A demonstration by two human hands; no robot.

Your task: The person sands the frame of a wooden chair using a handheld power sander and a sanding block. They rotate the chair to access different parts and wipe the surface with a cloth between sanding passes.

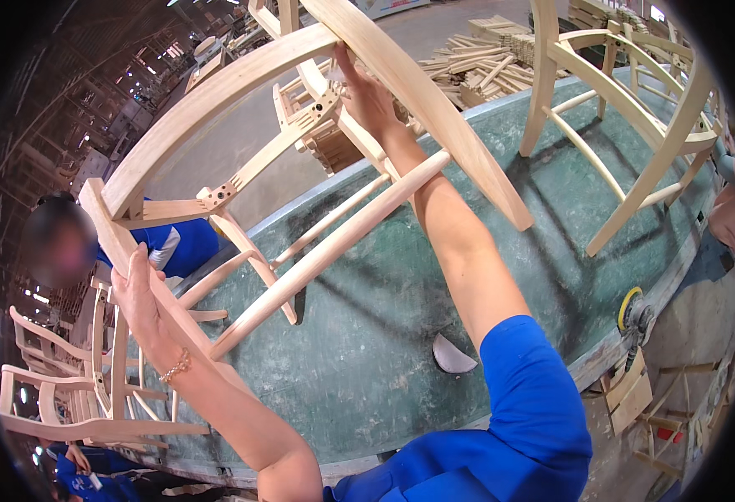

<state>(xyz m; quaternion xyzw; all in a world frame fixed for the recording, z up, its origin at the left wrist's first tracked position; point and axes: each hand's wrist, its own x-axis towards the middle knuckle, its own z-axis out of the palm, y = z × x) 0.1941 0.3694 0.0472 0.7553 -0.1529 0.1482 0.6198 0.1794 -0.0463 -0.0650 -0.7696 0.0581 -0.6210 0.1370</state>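
Observation:
A bare wooden chair frame [300, 293], with a curved rail, legs and slim stretchers, is tilted up before me above a green-topped workbench [359, 376]. On its left, my left hand [140, 297] is closed around a leg just below the rail's joint. My right hand [371, 100] reaches through to the far corner, fingers bent against the frame where rail and leg meet. A small pale piece shows by those fingertips; its kind is unclear. Dark-holed corner braces [217, 197] run inside the frame. A grey half-round pad [453, 355] lies on the bench near my right elbow.
Another chair frame [610, 92] stands on the bench at right. A disc sander [633, 311] rests at the right edge. More chair frames [91, 393] crowd the left, beside a person in blue [179, 247]. Wooden parts [484, 63] are piled beyond the bench.

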